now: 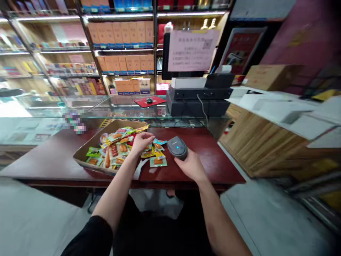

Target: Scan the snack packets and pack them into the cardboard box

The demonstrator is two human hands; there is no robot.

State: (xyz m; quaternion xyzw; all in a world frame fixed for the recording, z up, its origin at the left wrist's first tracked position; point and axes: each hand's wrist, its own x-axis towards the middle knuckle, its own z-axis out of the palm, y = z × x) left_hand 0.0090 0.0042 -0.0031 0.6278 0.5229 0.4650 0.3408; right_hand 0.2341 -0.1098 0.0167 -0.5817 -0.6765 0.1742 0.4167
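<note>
My right hand (192, 164) is wrapped around the handle of a dark grey barcode scanner (177, 147). A small blue light glows on its top, and its head points away from me over the table. At the right side of an open cardboard box (82, 151), my left hand (141, 143) has its fingers curled together; what they hold, if anything, is hidden. A blue snack packet (160, 142) is right at those fingertips. Small packaged sausages and snacks (114, 150) fill the box. Beside it, several more packets lie on the table, among them a clear sausage packet (158, 162).
The dark red table (205, 149) meets a glass counter (125, 112) at the back. A monitor covered by a printed sheet (191, 49) stands above a black cash drawer (197, 106). White boxes (285, 106) sit on a wooden cabinet at right. Stocked shelves line the wall.
</note>
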